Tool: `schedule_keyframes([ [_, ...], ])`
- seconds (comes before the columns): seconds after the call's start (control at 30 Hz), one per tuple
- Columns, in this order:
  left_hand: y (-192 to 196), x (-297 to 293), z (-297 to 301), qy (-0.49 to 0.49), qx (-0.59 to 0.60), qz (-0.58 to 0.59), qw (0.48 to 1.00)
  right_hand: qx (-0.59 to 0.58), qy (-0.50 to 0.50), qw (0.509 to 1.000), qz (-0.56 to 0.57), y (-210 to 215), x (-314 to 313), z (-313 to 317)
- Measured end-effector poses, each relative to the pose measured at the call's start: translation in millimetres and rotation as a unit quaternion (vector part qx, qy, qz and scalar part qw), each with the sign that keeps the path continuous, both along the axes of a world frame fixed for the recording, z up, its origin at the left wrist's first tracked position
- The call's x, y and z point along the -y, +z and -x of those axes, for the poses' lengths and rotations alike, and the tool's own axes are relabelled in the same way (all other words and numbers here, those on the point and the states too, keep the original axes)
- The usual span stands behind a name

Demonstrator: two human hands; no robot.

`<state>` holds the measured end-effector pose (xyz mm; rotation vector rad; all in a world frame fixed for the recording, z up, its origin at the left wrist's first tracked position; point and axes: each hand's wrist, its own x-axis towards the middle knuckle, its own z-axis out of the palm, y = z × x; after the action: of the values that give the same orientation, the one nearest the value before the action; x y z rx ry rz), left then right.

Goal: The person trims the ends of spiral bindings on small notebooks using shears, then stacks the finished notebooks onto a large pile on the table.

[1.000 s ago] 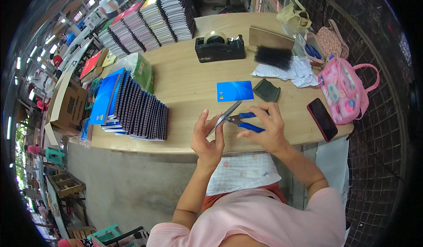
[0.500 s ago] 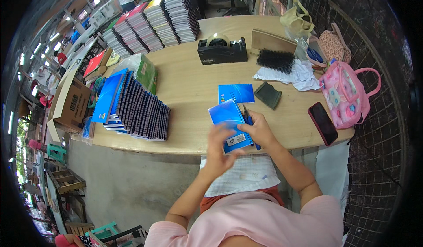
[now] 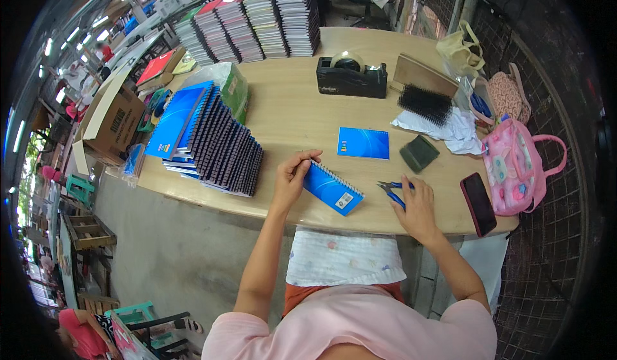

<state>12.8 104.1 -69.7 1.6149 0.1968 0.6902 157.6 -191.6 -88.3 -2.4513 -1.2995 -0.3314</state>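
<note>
A small blue spiral notebook [image 3: 333, 188] is tilted in my left hand [image 3: 293, 179], its upper left corner pinched between thumb and fingers. Its wire coil runs along the upper right edge, and a white barcode label shows near the bottom corner. Around the blue handles of small pliers [image 3: 393, 193], my right hand [image 3: 418, 207] is loosely closed; the jaws point left, low over the table. Another blue notebook or cover [image 3: 364, 143] lies flat just beyond. To the left stands a tall stack of blue spiral notebooks [image 3: 222, 145], coils facing right.
The wooden table [image 3: 292, 122] carries a black tape dispenser [image 3: 351, 77], a black brush [image 3: 425, 105], a dark green pad [image 3: 419, 153], a phone [image 3: 478, 204] and a pink bag [image 3: 517, 166]. Coloured notebook stacks [image 3: 267, 23] stand at the back; a cardboard box [image 3: 116, 125] is far left.
The notebook has moved away from the pliers and turned, now held by my left hand at its corner. My right hand has shifted right with the pliers. The view has shifted slightly.
</note>
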Motion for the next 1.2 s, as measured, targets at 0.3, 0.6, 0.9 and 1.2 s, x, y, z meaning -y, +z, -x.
schedule_keyframes([
  [0.3, 33, 19, 17, -0.138, -0.054, 0.007, 0.989, 0.046, 0.199, 0.976, -0.074, 103, -53, 1],
  [0.6, 39, 23, 22, -0.169, -0.060, 0.010, 0.984, 0.141, 0.226, 0.963, -0.035, 132, -82, 7],
  [0.9, 47, 33, 20, -0.146, -0.093, -0.005, 0.985, 0.061, 0.190, 0.980, 0.024, 108, -73, 2],
  [1.2, 44, 33, 15, -0.125, -0.091, 0.028, 0.988, 0.220, 0.198, 0.952, -0.079, 132, -73, 9],
])
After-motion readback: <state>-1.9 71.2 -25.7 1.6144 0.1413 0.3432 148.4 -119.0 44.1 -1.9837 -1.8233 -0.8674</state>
